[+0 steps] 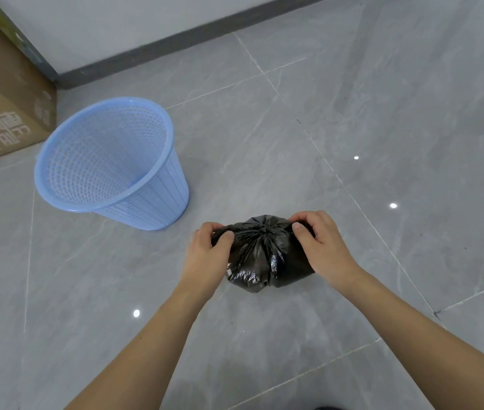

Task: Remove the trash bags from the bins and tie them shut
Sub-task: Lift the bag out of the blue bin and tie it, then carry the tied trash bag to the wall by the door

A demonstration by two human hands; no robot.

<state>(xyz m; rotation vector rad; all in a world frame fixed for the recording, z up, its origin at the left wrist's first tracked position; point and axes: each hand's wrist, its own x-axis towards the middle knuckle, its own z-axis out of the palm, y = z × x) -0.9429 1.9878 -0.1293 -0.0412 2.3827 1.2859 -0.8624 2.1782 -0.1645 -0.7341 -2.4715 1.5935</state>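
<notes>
Left hand (pixel 208 255) and right hand (pixel 322 247) pinching my black bag's (pixel 267 258) twisted ends either side, bag sitting on floor (pixel 353 143), blue bin (pixel 110 161) standing bagless nearby.

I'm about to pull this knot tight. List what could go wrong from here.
1. The left hand and right hand each pinch a thin end of the black bag; a hard pull could tear the stretched plastic near the gathered knot.
2. Either grip could slip off its short end, leaving the knot loose.
3. The full bag sits free on the floor, so an uneven pull could roll it.
</notes>
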